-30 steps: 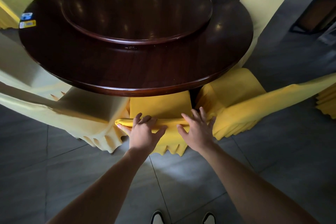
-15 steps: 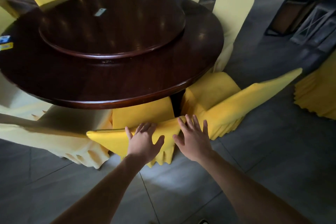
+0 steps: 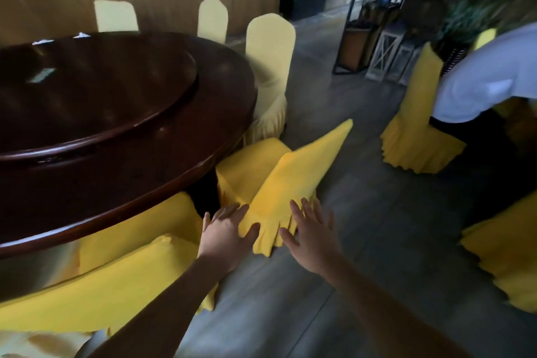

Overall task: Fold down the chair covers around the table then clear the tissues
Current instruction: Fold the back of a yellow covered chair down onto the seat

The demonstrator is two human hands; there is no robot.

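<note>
A round dark wooden table [image 3: 180,183] with a raised turntable [image 3: 96,96] fills the left. Yellow-covered chairs ring it. The nearest chair cover [image 3: 122,279] lies at lower left below my left arm. Right of it a second yellow chair cover [image 3: 293,177] slants up to the right. My left hand [image 3: 226,237] hovers with spread fingers at that cover's lower edge, and contact is unclear. My right hand [image 3: 312,237] is spread open beside the cover's skirt, holding nothing. White tissues [image 3: 43,41] lie at the table's far edge.
Three pale yellow chairs [image 3: 270,46] stand upright at the far side. A person in a white shirt [image 3: 488,78] bends at the right by more yellow chairs [image 3: 415,125]. A black metal rack [image 3: 372,14] stands at the back. Grey tile floor lies between.
Both hands have left the near chair cover and moved right to the neighbouring cover. The view has swung right and up.
</note>
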